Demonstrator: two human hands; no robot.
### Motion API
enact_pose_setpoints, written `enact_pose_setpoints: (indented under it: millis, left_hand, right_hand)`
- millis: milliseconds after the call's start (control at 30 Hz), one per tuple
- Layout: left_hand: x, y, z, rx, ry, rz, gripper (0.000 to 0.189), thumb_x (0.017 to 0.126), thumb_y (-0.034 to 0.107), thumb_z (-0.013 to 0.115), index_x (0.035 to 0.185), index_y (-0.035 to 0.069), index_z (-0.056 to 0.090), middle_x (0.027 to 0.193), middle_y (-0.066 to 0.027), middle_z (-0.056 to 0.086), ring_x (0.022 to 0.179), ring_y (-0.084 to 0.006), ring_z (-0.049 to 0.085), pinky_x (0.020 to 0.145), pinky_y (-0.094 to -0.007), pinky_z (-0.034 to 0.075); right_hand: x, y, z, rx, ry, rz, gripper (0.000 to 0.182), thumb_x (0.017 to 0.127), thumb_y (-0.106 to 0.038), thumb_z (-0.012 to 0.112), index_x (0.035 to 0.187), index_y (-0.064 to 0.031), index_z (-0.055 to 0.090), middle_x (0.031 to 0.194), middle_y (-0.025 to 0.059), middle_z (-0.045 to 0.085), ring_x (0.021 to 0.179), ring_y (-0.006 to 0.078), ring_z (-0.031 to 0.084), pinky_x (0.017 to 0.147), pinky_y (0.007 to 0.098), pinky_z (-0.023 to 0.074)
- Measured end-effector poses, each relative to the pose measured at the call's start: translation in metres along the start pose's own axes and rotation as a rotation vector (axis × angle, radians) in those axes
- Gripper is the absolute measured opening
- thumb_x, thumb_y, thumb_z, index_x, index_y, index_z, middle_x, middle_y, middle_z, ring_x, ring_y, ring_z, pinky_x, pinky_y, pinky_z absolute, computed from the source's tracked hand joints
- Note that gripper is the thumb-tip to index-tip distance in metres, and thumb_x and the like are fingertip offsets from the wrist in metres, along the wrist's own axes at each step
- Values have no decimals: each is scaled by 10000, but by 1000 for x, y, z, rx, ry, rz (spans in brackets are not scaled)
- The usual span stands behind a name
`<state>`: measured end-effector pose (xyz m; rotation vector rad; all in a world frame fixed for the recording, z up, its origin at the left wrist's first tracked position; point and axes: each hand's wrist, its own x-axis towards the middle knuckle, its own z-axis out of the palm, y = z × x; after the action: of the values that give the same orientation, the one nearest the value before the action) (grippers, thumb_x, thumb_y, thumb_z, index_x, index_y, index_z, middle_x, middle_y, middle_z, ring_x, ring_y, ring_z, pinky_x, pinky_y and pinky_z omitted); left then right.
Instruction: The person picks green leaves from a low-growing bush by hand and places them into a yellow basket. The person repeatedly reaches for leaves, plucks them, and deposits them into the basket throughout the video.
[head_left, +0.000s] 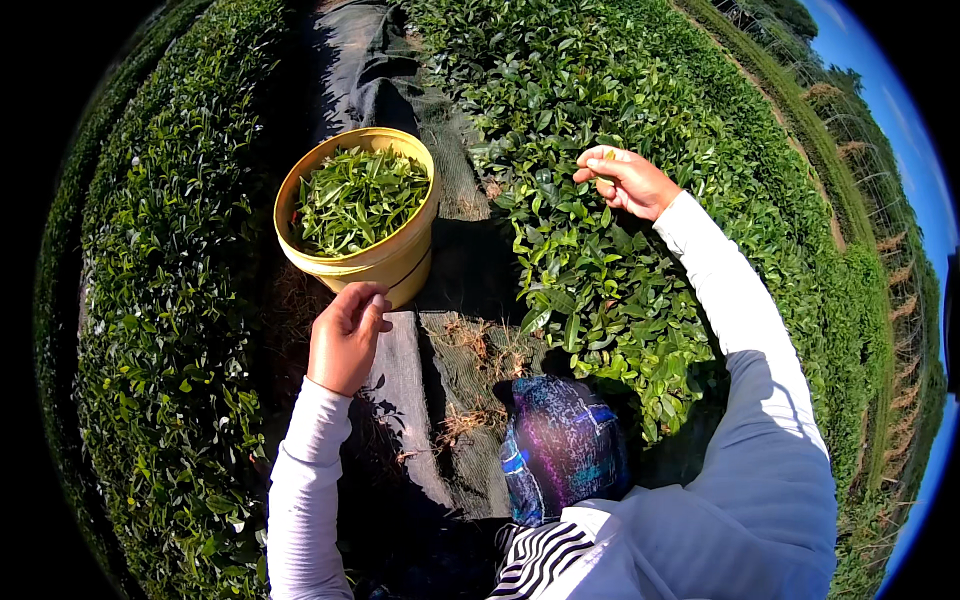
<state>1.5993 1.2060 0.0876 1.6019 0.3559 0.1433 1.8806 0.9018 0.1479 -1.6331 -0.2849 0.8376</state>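
Observation:
My right hand (628, 182) is over the tea bushes (600, 292) on the right, with its fingers curled around a small yellow-green tea leaf (606, 166). Most of that leaf is hidden by the fingers. A yellow plastic bucket (401, 266) stands on the path, heaped with picked green tea leaves (360, 199). My left hand (349, 337) is just in front of the bucket's near side, thumb against curled fingers. Nothing shows between them; whether the fingertips touch the bucket is unclear.
Another dense tea hedge (172, 315) runs along the left. Woven ground cloth (469, 360) lines the path, wrinkled at the far end, with dry plant litter (469, 424) on it. My knee in patterned cloth (566, 450) is close to the right-hand bushes. Further rows stretch off to the right.

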Motion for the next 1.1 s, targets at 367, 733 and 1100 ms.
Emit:
enact_pose_setpoints:
  millis: [367,733,1100]
  left_hand:
    - [116,10,26,1279,174,54,438,924,420,334,799,94,599,800,-137,620,708,-347,604,651,-442,481]
    - [121,0,44,1262,325,282,330,892,320,427,676,99,545,665,-89,584,572,-320,579,515,-425,466]
    - [121,1,46,1281,315,275,300,886,279,437,668,92,527,657,-92,568,591,-311,573,520,-420,454]
  right_hand:
    - [151,-49,-112,92,543,-341,210,858,-56,556,1046,36,573,858,84,611,697,135,584,613,244,530]
    - [205,-15,-156,-291,540,-122,173,806,-26,604,964,41,596,750,100,623,549,132,593,409,228,454]
    - [214,-15,-142,-810,891,-249,196,744,-254,685,868,-104,666,767,53,659,662,154,609,645,277,476]
